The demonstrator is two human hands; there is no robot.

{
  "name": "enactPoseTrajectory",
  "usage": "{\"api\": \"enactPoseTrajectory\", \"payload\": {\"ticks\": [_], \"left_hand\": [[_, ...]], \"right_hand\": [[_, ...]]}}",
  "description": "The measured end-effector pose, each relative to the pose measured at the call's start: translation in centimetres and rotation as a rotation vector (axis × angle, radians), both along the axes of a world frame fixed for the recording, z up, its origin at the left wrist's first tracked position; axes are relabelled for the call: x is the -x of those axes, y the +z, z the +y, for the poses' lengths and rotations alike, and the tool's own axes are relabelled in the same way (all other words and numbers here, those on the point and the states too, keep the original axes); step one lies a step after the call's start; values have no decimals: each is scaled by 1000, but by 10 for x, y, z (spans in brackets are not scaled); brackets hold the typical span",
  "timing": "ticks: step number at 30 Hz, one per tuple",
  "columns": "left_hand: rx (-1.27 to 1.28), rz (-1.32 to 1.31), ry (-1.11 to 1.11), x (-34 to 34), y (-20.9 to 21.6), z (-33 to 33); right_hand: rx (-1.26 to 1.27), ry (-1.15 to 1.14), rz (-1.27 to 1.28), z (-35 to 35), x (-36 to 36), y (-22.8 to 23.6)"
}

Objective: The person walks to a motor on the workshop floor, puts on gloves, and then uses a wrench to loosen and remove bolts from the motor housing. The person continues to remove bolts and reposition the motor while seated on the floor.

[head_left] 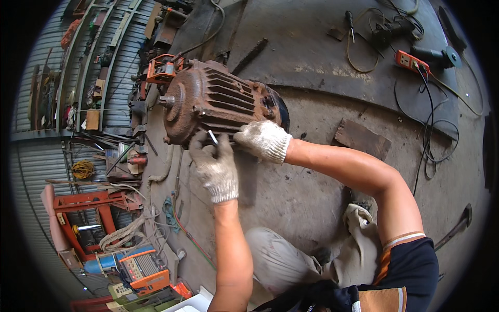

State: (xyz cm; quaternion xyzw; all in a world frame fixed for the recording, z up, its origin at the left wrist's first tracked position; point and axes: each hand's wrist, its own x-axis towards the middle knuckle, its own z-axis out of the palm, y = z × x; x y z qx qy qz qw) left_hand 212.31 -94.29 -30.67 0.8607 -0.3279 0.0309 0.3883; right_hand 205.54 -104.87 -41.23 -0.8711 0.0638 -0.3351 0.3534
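I look down on a rusty electric motor [223, 96] just ahead of my bent knee, its stubby shaft [167, 100] pointing left and its long cooling fins facing up. I wear knitted work gloves, off-white and soiled. My left fingers [225, 147] pinch a small bright metal piece [212, 137], slim and tilted, close to the motor's near edge; I cannot tell whether its tip touches the housing. My right fingers [248, 134] curl against that same edge, farther right (what they grip, if anything, is hidden from view). I judge the step in hand to be close two-handed work on the motor's near side, with the small piece being fitted or taken away; which of these, I cannot say. The next move seems to call for a firm left pinch, the piece kept lined up, and steady support from the right. A flat brown block [363, 138] lies on the concrete floor [306, 195] to the right.
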Motion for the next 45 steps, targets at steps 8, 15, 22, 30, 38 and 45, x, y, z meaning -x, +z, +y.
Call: {"api": "enactPoseTrajectory", "payload": {"ticks": [8,15,22,30,38,45], "left_hand": [[-220,-100,-285,-21,6,20],[-424,-971,-816,-69,45,10],[-562,-1166,-834,-73,48,-15],[-348,-1056,-654,-48,39,18],[-424,169,-293,-26,39,0],[262,1562,56,-8,41,9]], "right_hand": [[-194,-53,0,-7,5,-7],[23,139,12,-26,0,-6],[-94,209,173,-42,2,4],[6,251,203,-36,-2,17],[47,98,181,-28,-2,12],[184,159,216,-23,-4,23]]}}
